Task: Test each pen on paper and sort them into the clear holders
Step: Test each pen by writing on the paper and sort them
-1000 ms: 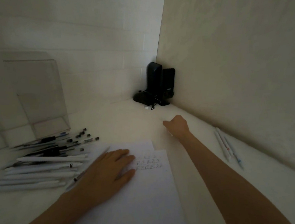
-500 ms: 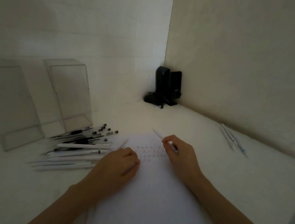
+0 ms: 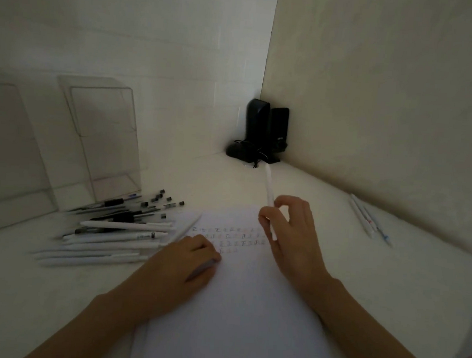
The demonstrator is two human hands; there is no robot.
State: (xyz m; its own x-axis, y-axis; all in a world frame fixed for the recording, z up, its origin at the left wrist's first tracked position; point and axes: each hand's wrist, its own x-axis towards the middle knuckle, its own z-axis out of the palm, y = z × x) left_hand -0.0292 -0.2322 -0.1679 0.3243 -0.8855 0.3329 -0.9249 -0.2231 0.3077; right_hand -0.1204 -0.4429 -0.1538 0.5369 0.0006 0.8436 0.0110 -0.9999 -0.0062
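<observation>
My right hand (image 3: pixel 295 237) pinches a white pen (image 3: pixel 269 192) and holds it nearly upright over the top right of the white paper (image 3: pixel 241 306). Rows of small test marks (image 3: pixel 230 239) run across the sheet's upper part. My left hand (image 3: pixel 183 265) rests on the paper's left edge, fingers loosely curled, below the marks. A pile of white and black pens (image 3: pixel 117 231) lies left of the paper. Two clear holders (image 3: pixel 105 140) (image 3: pixel 7 158) stand behind the pile against the wall; they look empty.
Two black speakers and a black mouse with a cable (image 3: pixel 261 135) occupy the far corner. A few white pens (image 3: pixel 367 221) lie on the table to the right, near the side wall. Walls close off the back and right.
My right hand drew back from the far table with a white pen, brought it over the paper and tilted it up. The view swung left, showing both holders.
</observation>
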